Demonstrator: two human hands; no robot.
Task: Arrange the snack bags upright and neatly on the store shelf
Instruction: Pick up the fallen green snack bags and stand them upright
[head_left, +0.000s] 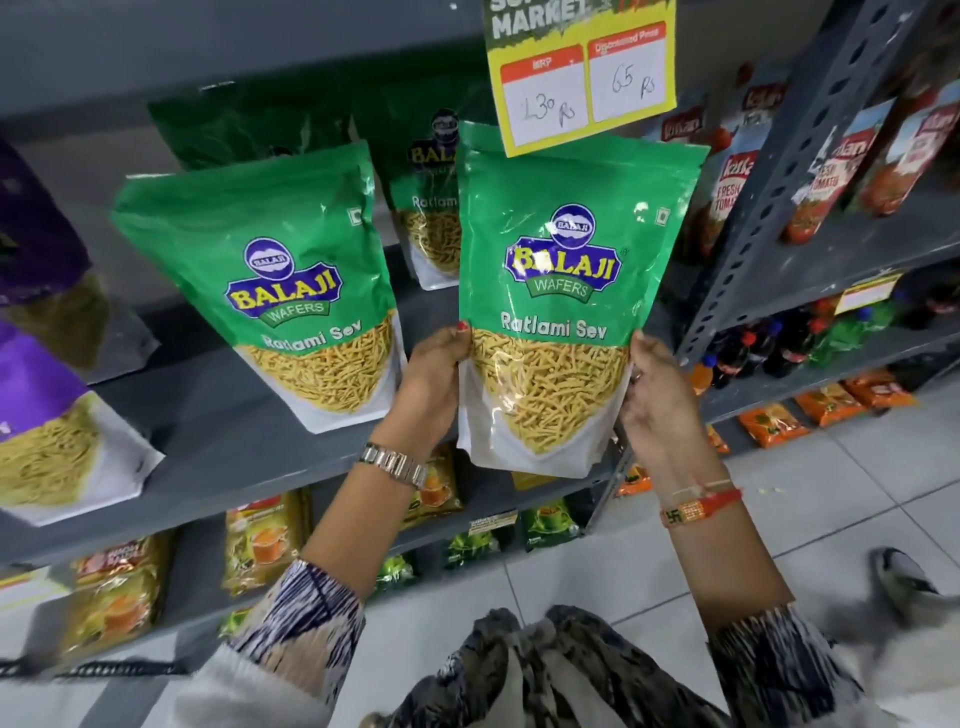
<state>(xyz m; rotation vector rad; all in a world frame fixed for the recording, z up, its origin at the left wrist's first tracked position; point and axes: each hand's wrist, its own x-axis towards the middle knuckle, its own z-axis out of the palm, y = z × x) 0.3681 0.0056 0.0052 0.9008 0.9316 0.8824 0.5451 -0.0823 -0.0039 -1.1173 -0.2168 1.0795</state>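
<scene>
head view: left hand (434, 374) grips the left edge of a glossy green plastic snack bag (561, 306) printed "balaji wafers ratlami sev", thumb on the front face, fingers (451, 340) wrapped behind, so clamped on the bag. right hand (660, 389) sits at the bag's right edge, fingers loosely apart, palm toward the bag; real contact can't be told. bag is upright, held in front of the grey metal shelf (223, 415), bottom edge at about shelf-lip level. second identical green bag (291, 291) stands just to its left on the shelf, tilted left. third green bag (423, 208) is behind, between them. purple snack bags (47, 415) far left. yellow price tag (582, 78) hangs above, overlapping the held bag's top.
</scene>
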